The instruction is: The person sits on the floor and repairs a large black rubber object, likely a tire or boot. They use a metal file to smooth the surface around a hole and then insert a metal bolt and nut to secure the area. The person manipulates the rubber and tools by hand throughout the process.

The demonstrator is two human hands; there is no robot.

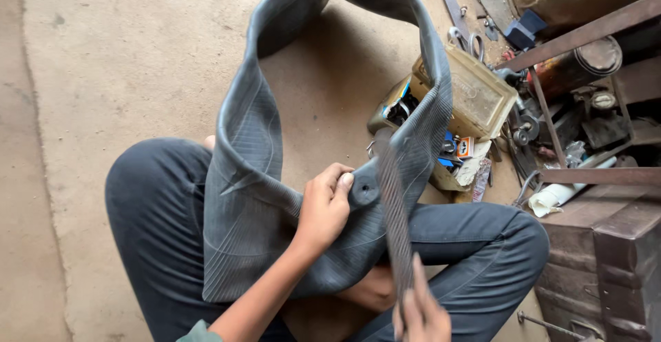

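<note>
A large black rubber inner tube [248, 177] is draped over my lap and loops up toward the top of the view. My left hand [323, 208] grips a fold of it, with the thumb pressed beside a small round black patch [365, 190]. My right hand [421, 311], at the bottom edge, holds the near end of a long flat grey rasp [394, 211]. The rasp lies across the tube just right of the patch. I am sitting on the floor in dark trousers with both knees spread.
An open yellowish tin box [475, 94] with small packets and tools stands on the floor behind the tube. Scissors [468, 39] lie beyond it. A rusty metal frame [578, 35], a dark metal chest [606, 245] and a white rolled cloth [558, 194] crowd the right side.
</note>
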